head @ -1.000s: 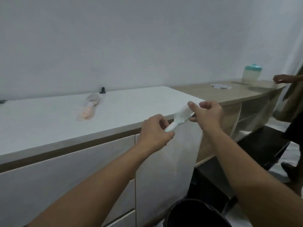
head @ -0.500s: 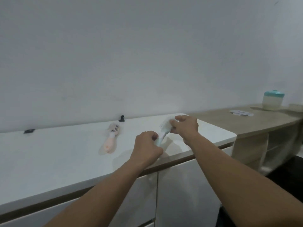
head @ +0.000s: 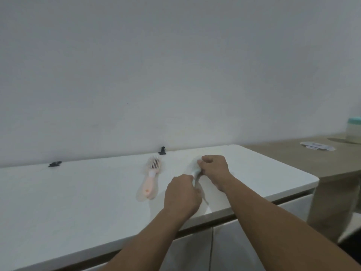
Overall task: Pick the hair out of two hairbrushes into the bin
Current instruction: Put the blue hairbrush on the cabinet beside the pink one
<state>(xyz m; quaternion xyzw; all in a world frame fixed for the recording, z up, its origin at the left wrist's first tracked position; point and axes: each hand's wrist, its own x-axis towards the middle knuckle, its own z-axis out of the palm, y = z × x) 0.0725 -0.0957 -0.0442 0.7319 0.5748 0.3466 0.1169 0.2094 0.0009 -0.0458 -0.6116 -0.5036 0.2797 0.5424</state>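
A pale mint-white hairbrush is held low over the white cabinet top. My left hand is closed around its handle. My right hand covers the brush head with pinched fingers. A pink hairbrush lies flat on the cabinet top just left of both hands, head toward the wall, touched by neither hand. The bin is out of view.
Two small black clips sit by the wall. To the right is a lower wooden desk with a teal-lidded container and a white packet. White cabinet doors are below.
Both hands carried the pale brush from beyond the cabinet's front edge, above the bin, back over the cabinet top beside the pink brush. The view rose, so the bin and a person at right left view.
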